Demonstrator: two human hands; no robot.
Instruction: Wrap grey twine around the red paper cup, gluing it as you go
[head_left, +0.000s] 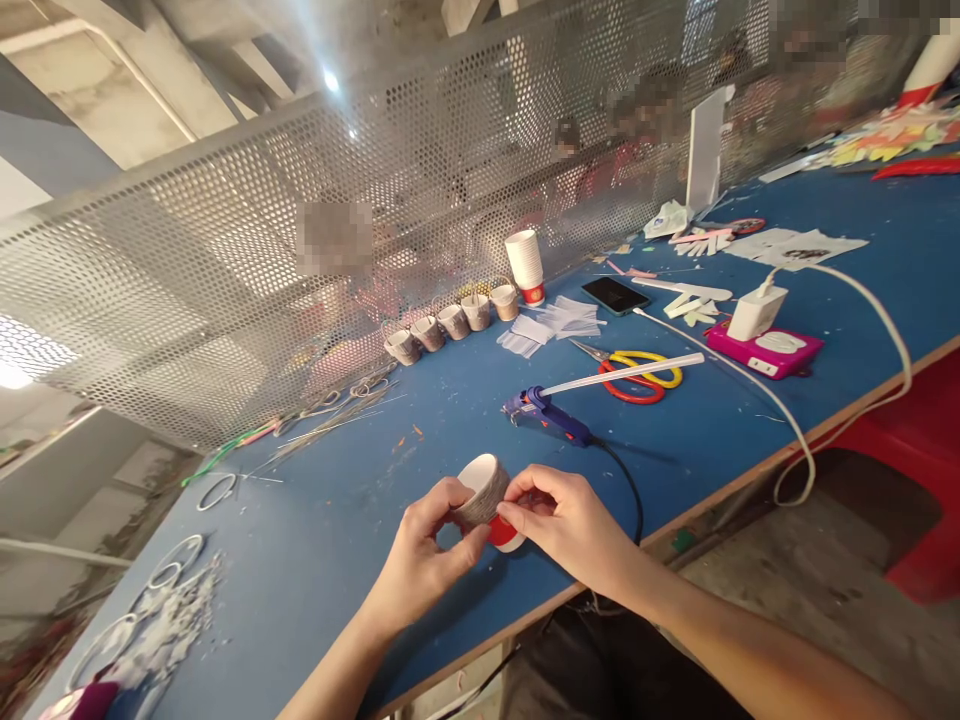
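Note:
Between my hands, over the front part of the blue table, is a paper cup (504, 535) with a red band near its base and grey-brown cord around its upper wall. My left hand (431, 540) grips the cup from the left, fingers at the rim and thumb low on the side. On the other side my right hand (559, 515) pinches at the cord-covered wall; what lies between its fingertips is hidden. A blue glue gun (546, 412) with a long clear glue stick (622, 374) lies just beyond my right hand.
Scissors (637, 376), a phone (615, 295) and a magenta power strip (765, 348) with cables lie to the right. Small cord-wrapped cups (452, 322) and a stack of paper cups (524, 262) line a perforated metal screen (315, 190). Scraps (161, 620) lie at left.

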